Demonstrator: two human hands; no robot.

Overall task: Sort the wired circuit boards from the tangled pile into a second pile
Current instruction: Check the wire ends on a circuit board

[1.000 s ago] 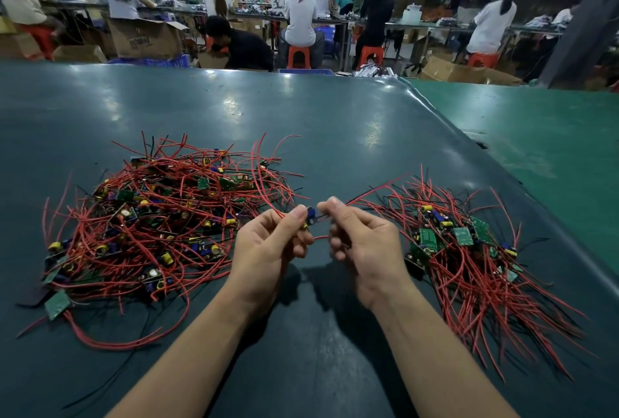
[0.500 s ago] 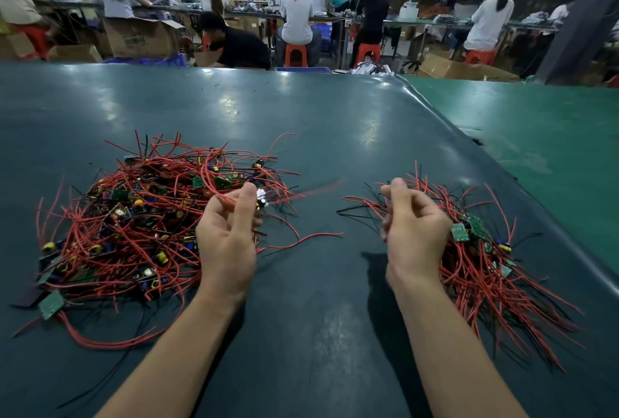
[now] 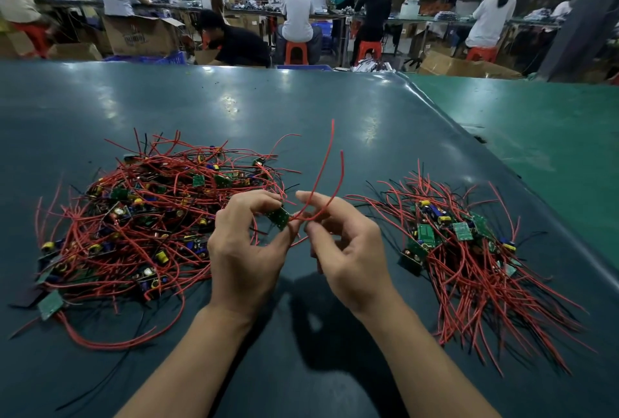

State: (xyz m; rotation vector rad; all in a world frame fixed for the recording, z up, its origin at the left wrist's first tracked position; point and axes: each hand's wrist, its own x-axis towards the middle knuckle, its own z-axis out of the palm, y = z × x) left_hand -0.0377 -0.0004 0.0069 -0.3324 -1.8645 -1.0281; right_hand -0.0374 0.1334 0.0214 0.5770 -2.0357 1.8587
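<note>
A big tangled pile [image 3: 144,216] of small green circuit boards with red and black wires lies on the left of the dark table. A smaller, combed-out second pile [image 3: 469,250] lies on the right. Between them, above the table, my left hand [image 3: 244,250] pinches one small green board [image 3: 278,216] between thumb and fingers. My right hand [image 3: 345,243] pinches that board's red wires [image 3: 323,176] just beside the board. The wires loop upward from my fingers.
The dark teal table [image 3: 301,116] meets a lighter green table [image 3: 536,136] at a raised seam on the right. Loose red and black wire ends trail toward the near edge at left. Seated workers, boxes and stools fill the background.
My hands were apart half a second ago, the left at the big pile, the right at the second pile. They have come together in the middle with a new board and its wires.
</note>
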